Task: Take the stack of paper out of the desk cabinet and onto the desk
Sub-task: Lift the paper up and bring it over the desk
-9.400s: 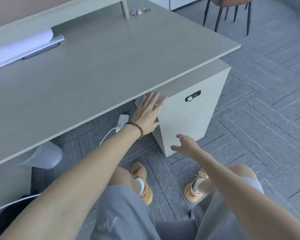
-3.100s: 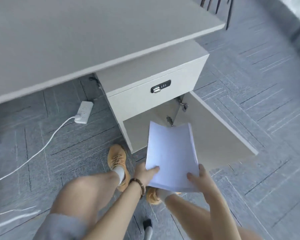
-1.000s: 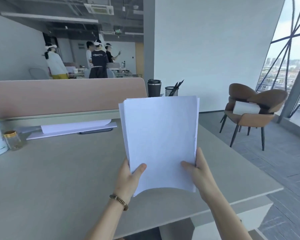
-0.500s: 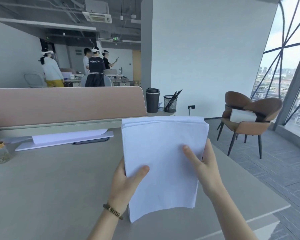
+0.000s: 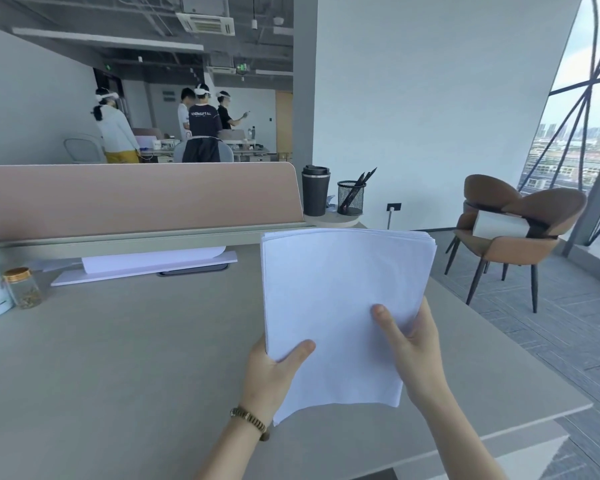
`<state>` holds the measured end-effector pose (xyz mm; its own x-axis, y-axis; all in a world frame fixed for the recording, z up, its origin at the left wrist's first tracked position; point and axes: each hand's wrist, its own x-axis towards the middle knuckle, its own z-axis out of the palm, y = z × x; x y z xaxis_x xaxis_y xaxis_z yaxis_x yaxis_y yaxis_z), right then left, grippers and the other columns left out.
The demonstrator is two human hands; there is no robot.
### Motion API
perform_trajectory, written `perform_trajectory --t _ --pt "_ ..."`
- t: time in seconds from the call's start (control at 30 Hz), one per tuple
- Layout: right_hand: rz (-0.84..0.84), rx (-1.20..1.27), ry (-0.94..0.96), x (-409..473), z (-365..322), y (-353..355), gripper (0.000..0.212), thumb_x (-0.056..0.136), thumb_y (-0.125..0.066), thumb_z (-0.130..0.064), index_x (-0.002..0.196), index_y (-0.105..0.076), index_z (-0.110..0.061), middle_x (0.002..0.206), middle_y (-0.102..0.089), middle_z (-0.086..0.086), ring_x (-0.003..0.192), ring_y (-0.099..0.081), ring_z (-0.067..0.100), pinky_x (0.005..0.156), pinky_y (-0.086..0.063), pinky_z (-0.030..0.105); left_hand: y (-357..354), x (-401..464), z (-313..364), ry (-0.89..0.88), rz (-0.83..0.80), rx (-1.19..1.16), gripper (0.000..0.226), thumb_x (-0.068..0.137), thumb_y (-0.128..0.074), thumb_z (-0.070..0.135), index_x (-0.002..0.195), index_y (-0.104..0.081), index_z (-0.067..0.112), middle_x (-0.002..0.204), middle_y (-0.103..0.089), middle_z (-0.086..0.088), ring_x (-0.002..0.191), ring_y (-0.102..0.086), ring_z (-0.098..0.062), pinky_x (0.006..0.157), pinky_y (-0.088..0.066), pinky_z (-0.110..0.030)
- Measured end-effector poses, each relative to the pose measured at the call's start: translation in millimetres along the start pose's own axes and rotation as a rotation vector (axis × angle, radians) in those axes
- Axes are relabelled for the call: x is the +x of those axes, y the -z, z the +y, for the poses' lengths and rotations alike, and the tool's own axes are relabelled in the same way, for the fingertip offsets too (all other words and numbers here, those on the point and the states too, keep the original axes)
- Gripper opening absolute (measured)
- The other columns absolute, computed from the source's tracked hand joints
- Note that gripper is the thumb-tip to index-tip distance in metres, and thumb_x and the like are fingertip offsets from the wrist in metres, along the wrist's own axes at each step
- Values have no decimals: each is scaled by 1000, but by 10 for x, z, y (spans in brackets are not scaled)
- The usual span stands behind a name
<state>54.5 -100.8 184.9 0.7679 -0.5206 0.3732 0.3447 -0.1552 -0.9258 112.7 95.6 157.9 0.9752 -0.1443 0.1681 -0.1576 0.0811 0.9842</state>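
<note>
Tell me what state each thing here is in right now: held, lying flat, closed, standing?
Stack of paper: held above the desk, near edge sagging.
Left hand: grip on the stack's lower left, thumb on top.
Right hand: grip on its right edge, thumb on top.
Black travel cup: upright, lid on.
Mesh pen holder: upright, pens inside.
Small glass jar: upright, gold lid on.
</note>
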Motion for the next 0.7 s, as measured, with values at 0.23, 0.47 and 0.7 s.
perform_trajectory --t 0.23,0.47,0.7 --pt "-44 -68 -130 -211 574 43 27 94 -66 -27 117 -60 -40 118 -73 -15 113 -68 7 93 -54 38 3 -17 -260 126 -6 128 21 75 -83 21 92 -75 31 86 -77 27 81 -70 12 74 -51 -17" --pt "26 -354 -265 271 585 189 23 88 -71 -31 89 -55 -15 85 -67 -2 73 -65 20 60 -48 31 -269 436 -323 101 -97 271 43 72 -81 23 110 -64 32 101 -76 18 90 -72 2 78 -56 -24" --pt "-66 -561 -481 1020 883 482 25 81 -74 -35 89 -64 -13 89 -70 2 77 -66 22 59 -50 31 -804 879 -611 302 -117 323 46 64 -83 26 104 -63 20 100 -75 5 88 -73 -13 77 -59 -34"
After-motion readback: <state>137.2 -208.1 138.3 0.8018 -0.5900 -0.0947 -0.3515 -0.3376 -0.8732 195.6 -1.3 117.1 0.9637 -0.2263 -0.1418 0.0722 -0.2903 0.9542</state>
